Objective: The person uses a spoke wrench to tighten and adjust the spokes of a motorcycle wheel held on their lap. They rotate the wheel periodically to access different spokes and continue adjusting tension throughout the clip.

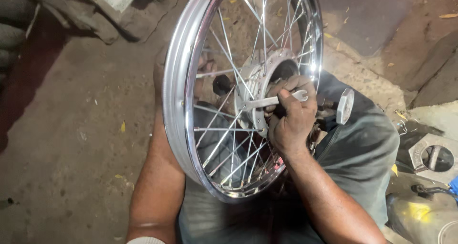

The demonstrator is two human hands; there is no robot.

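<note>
A chrome spoked wheel rim (pixel 177 101) stands upright on my lap, its hub (pixel 260 79) facing right. My right hand (pixel 288 117) grips a flat open-ended spanner (pixel 267 102) held across the hub's open side. My left hand (pixel 202 75) is on the far side of the wheel, seen through the spokes, against the hub next to a dark axle end (pixel 222 84). What it holds is hidden by the spokes. An axle with a hexagonal metal nut (pixel 344 106) sticks out to the right of my right hand.
Bare dirt floor (pixel 81 129) lies to the left with a few yellow leaves. A metal part with a round hole (pixel 436 157) and a yellowish container (pixel 420 213) sit at the right. Stone slabs (pixel 439 77) rise at the upper right.
</note>
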